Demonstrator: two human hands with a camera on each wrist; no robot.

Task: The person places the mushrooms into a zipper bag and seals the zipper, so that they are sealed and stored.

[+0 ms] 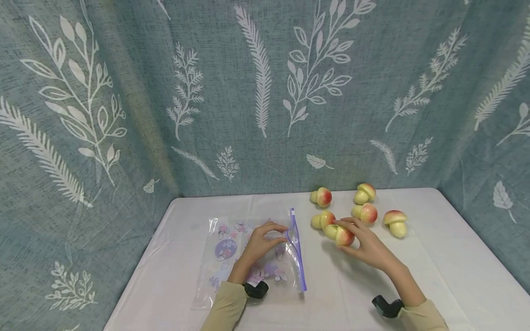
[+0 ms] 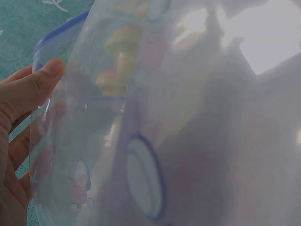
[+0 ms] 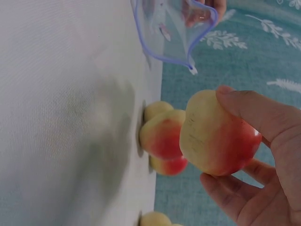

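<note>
In the head view a clear zip bag (image 1: 207, 280) with purple and pink prints lies flat, its purple zip edge (image 1: 298, 257) facing right. My left hand (image 1: 262, 242) pinches the bag by its upper layer near the mouth, which gapes in the right wrist view. The left wrist view shows the left thumb (image 2: 35, 87) against the film. My right hand (image 1: 368, 246) grips a toy mushroom (image 3: 216, 136), yellow with a red-tinged cap, between thumb and fingers. It is raised over the table, right of the bag's mouth.
Several similar mushrooms stand or lie on the white table (image 1: 352, 294): one mushroom (image 1: 318, 220) right behind the held one, others such as the upright mushroom (image 1: 396, 223) further right and back. A patterned green curtain (image 1: 232, 115) encloses the table's back and sides.
</note>
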